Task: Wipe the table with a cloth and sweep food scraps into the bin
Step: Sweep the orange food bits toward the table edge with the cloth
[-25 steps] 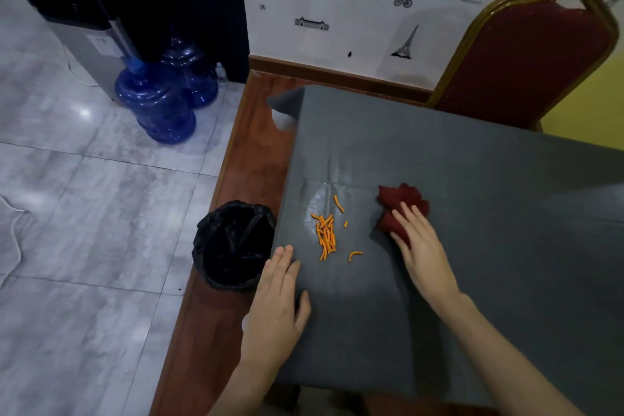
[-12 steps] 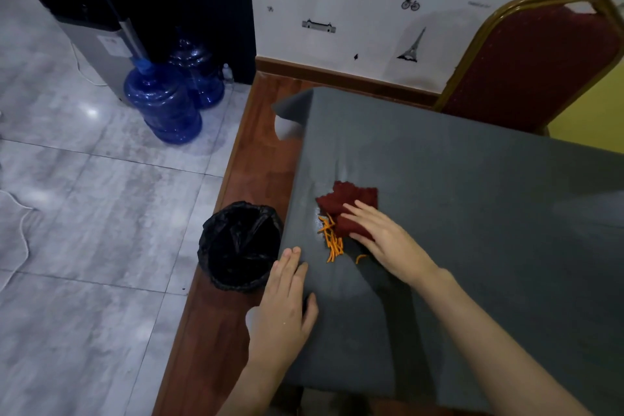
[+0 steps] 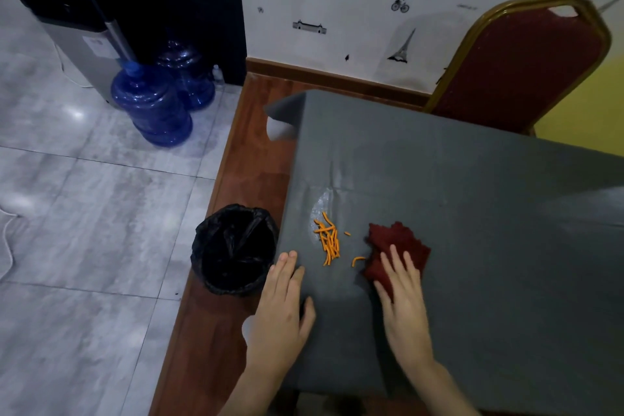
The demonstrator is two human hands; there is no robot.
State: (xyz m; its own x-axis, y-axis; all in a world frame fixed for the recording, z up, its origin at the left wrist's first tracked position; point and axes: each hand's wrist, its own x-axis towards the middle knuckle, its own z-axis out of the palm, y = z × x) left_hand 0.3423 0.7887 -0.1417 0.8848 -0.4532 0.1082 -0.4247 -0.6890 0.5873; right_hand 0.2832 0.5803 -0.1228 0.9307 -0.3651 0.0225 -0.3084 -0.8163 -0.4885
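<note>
The right hand [image 3: 403, 307] is lying flat on the dark red cloth [image 3: 398, 248], its fingers straight and spread, pressing the cloth onto the grey-covered worktop [image 3: 472, 213]; its grip is released, nothing curled round the fabric. The cloth is sitting crumpled just right of the food scraps [image 3: 329, 240], a small heap of thin orange strips with a couple of stray pieces lying between the heap and the cloth. One stray piece is lying just beside the cloth's left edge. The left hand [image 3: 282, 312] is resting palm down at the worktop's near left edge, fingers straight and close together, its grip likewise released and holding nothing. Below that edge, on the floor, the bin [image 3: 234, 248] is standing lined with a black bag, its mouth open upward, near the left hand's fingertips. A red chair [image 3: 520, 67] with a gold frame is standing at the far side of the worktop. Two blue water bottles [image 3: 152, 105] are standing on the tiled floor by a dispenser [image 3: 77, 27].
</note>
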